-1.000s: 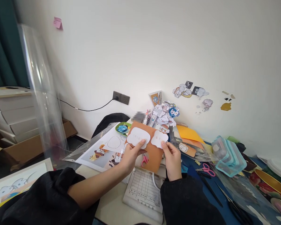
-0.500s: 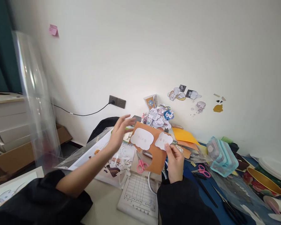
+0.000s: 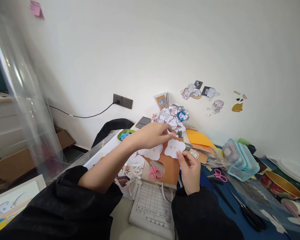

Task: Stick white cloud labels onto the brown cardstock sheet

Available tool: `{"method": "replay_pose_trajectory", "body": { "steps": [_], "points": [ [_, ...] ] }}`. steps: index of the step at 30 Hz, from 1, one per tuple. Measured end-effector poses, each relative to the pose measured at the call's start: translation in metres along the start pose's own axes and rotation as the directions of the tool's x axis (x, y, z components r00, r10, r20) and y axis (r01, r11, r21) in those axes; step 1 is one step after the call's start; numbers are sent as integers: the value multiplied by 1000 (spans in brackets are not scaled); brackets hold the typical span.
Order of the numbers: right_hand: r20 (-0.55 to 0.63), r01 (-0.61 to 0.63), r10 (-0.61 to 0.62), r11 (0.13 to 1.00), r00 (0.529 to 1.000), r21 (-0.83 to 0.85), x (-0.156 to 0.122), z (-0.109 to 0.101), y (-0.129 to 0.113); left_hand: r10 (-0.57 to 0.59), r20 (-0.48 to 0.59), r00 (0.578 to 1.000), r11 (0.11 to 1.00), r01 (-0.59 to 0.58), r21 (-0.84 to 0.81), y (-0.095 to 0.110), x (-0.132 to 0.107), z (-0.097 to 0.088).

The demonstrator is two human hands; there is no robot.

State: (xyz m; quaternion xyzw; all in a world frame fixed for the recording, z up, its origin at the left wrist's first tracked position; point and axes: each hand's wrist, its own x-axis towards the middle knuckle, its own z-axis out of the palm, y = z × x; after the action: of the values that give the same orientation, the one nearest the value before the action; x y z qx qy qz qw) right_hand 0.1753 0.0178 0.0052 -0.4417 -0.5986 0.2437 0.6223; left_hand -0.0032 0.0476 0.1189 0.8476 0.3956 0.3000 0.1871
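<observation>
At the far left a clear plastic roll [image 3: 22, 96] stands upright, with a cardboard box [image 3: 27, 156] on the floor behind it; what the box holds cannot be made out. Nearer the middle, a printed cartoon sheet [image 3: 126, 171] lies on the tabletop [image 3: 120, 216] under a clear sleeve.

The person's left hand [image 3: 152, 135] reaches across over the top edge of the orange card [image 3: 171, 166], fingers curled down with the tips close together near the card's upper edge; whether its grip actually pinches anything there cannot be told. The card is held tilted above the tabletop, with two white cloud cutouts on it: the left cloud [image 3: 151, 152] partly under that hand, the right cloud [image 3: 174, 147] beside it. The right hand [image 3: 191, 168] has a narrow grip, thumb and fingertips closed on the card's right edge and touching the lower rim of the right cloud.

To place the clouds well, it seems wise to keep the card steady with the right hand and press each cutout flat from the centre outward, apart from its neighbour.

Pink scissors [image 3: 155, 172] lie below the card. Further right, a teal plastic box [image 3: 241, 161] lies tipped on its side, contents unclear, and a gold-rimmed bowl [image 3: 282, 188] sits at the far right, apparently with nothing in it.
</observation>
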Motion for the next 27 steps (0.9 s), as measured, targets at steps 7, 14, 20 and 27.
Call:
{"method": "replay_pose_trajectory", "body": {
  "steps": [7, 14, 20, 27],
  "points": [
    [-31, -41, 42, 999, 999, 28, 1, 2, 2, -22, 109, 994, 1000, 20, 20, -11, -2, -12],
    [-91, -112, 121, 989, 989, 101, 4, 3, 7, -74, 103, 992, 997, 72, 19, -17, -8, -30],
    [-129, -119, 134, 986, 983, 118, 3, 5, 10, -70, 61, 996, 997, 72, -26, -22, -11, -39],
    [-192, -84, 101, 992, 976, 92, 4, 6, 9, -99, 44, 994, 990, 102, -92, -27, -13, -41]
  ]
}}
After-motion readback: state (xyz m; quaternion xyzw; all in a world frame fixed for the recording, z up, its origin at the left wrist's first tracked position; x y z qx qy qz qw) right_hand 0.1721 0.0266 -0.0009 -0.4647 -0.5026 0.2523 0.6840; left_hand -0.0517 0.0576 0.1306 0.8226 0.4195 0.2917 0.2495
